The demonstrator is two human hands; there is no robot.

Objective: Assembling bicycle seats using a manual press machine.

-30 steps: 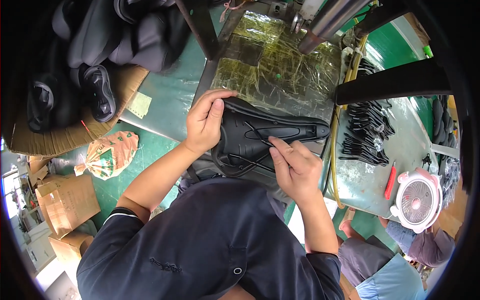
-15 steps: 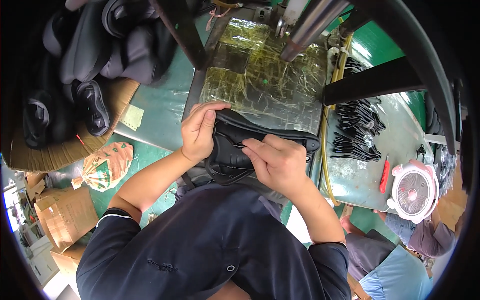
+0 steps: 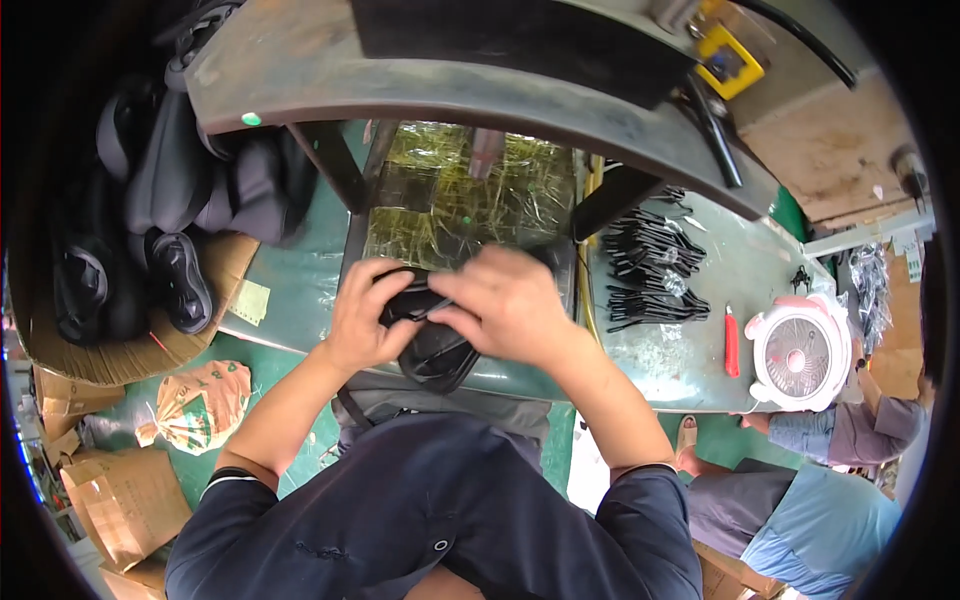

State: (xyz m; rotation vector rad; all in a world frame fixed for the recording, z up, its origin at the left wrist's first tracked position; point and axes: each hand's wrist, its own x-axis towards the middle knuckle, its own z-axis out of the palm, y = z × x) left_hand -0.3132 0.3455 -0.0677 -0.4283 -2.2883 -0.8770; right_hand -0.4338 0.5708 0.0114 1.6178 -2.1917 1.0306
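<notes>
A black bicycle saddle (image 3: 440, 362) is held in front of my body at the bench's near edge, its underside partly showing. My left hand (image 3: 368, 315) is closed around its left side, thumb and fingers on the rim. Over its upper part, my right hand (image 3: 505, 305) is bent into a pinch, thumb toward the left hand. Motion blurs the right fingers, and what lies between them is too small to make out. Both hands cover much of the saddle's upper end.
A press-like metal frame (image 3: 450, 130) spans the bench above a plate covered with yellowish film (image 3: 420, 225). Black saddles (image 3: 180, 282) fill a carton at left. Right of the plate lie black bent rods (image 3: 655, 265), a red-handled tool (image 3: 731, 340) and a fan (image 3: 797, 355). Another person (image 3: 800, 520) is at lower right.
The saddle has turned from lying crosswise to pointing toward my body. My right hand has shifted left and up, closer to the left hand. The view has tilted, bringing in more of the frame.
</notes>
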